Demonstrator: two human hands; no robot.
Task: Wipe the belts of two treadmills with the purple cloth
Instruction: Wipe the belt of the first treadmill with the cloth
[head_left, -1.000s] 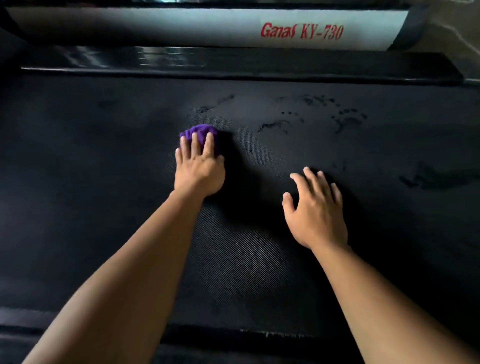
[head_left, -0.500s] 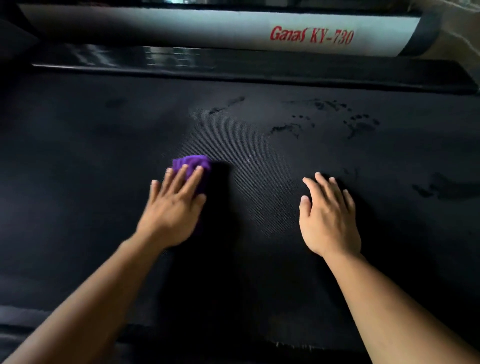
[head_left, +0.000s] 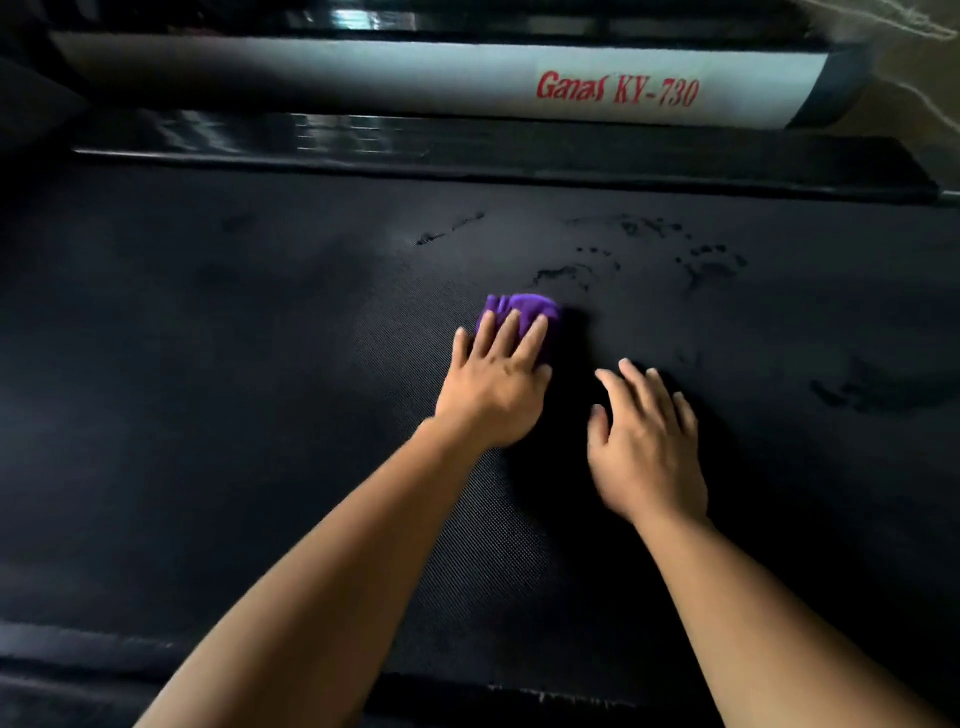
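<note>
Purple cloth (head_left: 524, 309): lying bunched on the treadmill belt (head_left: 234, 389), about mid-width, peeking out past the fingertips pressing on it.
Left hand (head_left: 493, 395): pressing down on the cloth, its fingers (head_left: 535, 338) lying straight and released, not clenching.
Right hand (head_left: 649, 452): lying just beside the left, fingers spread and released, grasping nothing; whether it is touching the belt, cannot tell.
Belt: stretching dark and textured around both hands, showing darker smudges (head_left: 711, 265) beyond the cloth.
Far edge: glossy black rail (head_left: 467, 150) running along the belt, pale panel (head_left: 363, 73) with red lettering sitting behind it.
</note>
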